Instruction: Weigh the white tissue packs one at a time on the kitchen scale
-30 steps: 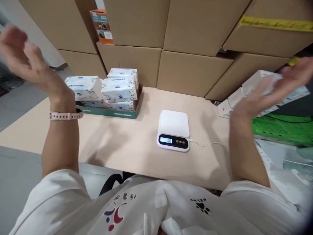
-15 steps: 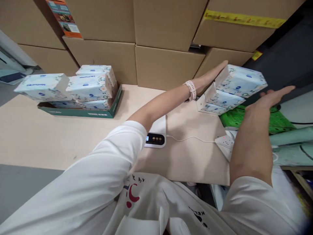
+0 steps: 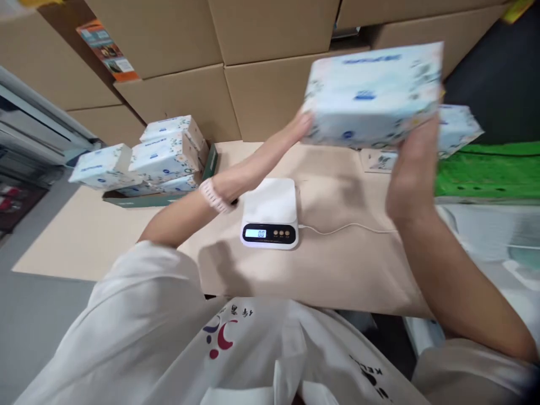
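Note:
A pale blue tissue pack (image 3: 373,95) is up in the air between both my hands, above the table's right half. My left hand (image 3: 301,125) presses its left end, and my right hand (image 3: 415,163) grips its right end from below. The pack is blurred by motion. Under it and to the left, a white kitchen scale (image 3: 270,211) sits on the beige table (image 3: 337,264) with its display lit and its platform bare. More tissue packs (image 3: 458,126) lie behind at the right.
A green tray (image 3: 164,197) at the back left holds several stacked tissue packs (image 3: 162,152). Cardboard boxes (image 3: 270,34) wall off the back. A green sheet (image 3: 489,169) lies at the right edge. The scale's white cable (image 3: 350,226) runs to the right.
Both hands closed on the top tissue pack of the right pile and lifted it up and leftward, toward the scale. The camera view swung as well.

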A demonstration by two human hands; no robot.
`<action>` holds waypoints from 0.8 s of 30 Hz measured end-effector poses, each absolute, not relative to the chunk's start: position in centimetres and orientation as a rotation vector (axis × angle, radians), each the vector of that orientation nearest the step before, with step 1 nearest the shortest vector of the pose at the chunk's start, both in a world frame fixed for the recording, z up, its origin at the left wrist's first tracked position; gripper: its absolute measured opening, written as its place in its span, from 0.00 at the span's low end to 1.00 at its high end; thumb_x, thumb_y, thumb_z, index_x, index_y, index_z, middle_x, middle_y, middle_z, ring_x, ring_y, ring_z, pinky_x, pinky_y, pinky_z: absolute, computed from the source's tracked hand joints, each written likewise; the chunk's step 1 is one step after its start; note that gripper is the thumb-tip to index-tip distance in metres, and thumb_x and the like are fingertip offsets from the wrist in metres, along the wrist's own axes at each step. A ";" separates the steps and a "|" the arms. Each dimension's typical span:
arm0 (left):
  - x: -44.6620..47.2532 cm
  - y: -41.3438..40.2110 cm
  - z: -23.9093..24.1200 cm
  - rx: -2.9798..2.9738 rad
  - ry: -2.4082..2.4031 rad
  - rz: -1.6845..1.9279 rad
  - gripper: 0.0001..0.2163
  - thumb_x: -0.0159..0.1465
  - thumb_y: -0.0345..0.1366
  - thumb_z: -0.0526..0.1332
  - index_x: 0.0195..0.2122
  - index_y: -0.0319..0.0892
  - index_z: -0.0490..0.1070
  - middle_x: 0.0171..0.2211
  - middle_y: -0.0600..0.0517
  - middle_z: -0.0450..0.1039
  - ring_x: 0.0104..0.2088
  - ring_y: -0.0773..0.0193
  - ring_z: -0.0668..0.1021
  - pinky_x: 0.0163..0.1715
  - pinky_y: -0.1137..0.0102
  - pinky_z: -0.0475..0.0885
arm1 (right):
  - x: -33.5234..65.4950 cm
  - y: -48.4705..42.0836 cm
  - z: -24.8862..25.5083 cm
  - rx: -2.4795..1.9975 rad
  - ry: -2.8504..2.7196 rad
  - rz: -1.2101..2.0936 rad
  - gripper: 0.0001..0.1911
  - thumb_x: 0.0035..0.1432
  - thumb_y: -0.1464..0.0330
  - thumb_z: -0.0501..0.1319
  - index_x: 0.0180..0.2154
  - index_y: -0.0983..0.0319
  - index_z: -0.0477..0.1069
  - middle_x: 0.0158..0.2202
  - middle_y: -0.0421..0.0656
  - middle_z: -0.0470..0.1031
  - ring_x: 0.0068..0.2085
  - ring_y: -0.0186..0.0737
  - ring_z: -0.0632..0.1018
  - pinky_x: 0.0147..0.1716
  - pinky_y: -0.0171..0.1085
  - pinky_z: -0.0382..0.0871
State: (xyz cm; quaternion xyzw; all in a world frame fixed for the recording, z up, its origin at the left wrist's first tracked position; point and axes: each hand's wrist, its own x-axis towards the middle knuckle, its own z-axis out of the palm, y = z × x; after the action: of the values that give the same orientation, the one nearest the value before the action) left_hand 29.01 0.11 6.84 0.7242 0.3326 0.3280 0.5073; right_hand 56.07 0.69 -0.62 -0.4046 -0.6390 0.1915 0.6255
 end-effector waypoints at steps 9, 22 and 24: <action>17.4 -9.3 -1.0 1.684 0.989 0.811 0.36 0.76 0.60 0.54 0.80 0.56 0.49 0.82 0.58 0.42 0.82 0.50 0.39 0.83 0.54 0.38 | 43.1 -9.1 -5.9 -0.893 -1.538 1.045 0.49 0.70 0.39 0.51 0.80 0.49 0.35 0.83 0.41 0.45 0.82 0.48 0.53 0.81 0.57 0.42; 14.5 -8.8 -5.9 1.541 0.975 1.102 0.42 0.70 0.67 0.56 0.80 0.58 0.48 0.82 0.58 0.34 0.82 0.51 0.39 0.82 0.56 0.38 | 45.8 -9.2 -9.9 -0.951 -1.465 0.583 0.35 0.74 0.43 0.48 0.76 0.41 0.53 0.79 0.38 0.57 0.79 0.53 0.61 0.80 0.65 0.46; 13.8 -8.5 -5.7 1.376 0.922 1.148 0.42 0.68 0.72 0.52 0.78 0.58 0.54 0.82 0.59 0.39 0.82 0.51 0.40 0.82 0.54 0.41 | 46.4 -9.1 -10.1 -0.956 -1.397 0.530 0.32 0.75 0.45 0.46 0.75 0.40 0.55 0.77 0.38 0.63 0.77 0.53 0.65 0.78 0.67 0.48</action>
State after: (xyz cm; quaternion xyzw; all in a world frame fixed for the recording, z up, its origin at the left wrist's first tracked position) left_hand 13.77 -8.47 -5.67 0.5773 0.3870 0.4816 0.5339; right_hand 46.42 -9.08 -10.09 -0.4178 -0.6106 0.2316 0.6316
